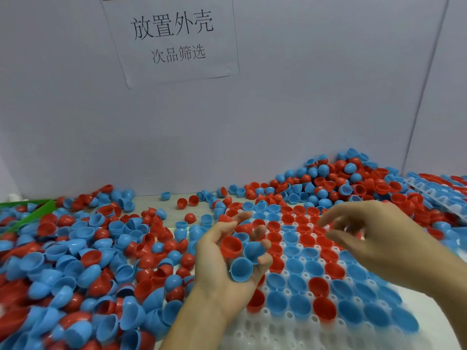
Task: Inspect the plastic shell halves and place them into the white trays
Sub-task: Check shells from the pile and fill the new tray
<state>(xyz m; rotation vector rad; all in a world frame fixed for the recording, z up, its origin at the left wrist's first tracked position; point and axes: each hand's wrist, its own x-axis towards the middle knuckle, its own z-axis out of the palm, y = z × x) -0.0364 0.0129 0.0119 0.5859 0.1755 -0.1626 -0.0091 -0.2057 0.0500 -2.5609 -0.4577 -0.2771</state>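
Here, item one: a handful of plastic shell halves [238, 251], red and blue, cupped in my left hand [227, 263], palm up, fingers [264, 260] curled round them so none roll off while I look into their open sides.

Item two: my right hand [376, 236], hovering over the white tray [267, 324] just right of the left. It is blurred, fingers spread and loosely bent; I cannot tell whether a shell sits between them.

Item three: the white tray, near centre on the bench [156, 200], most sockets filled with halves seated mouth-up, presumably so each inside stays open to view. Bare sockets remain along the near edge.

Item four: loose halves heaped left [75, 253] and far right [341, 178], within reach of either hand.

Item five: a second filled tray [439, 195] at far right, a green bin [30, 210] far left, and a paper sign [171, 39] on the back wall.
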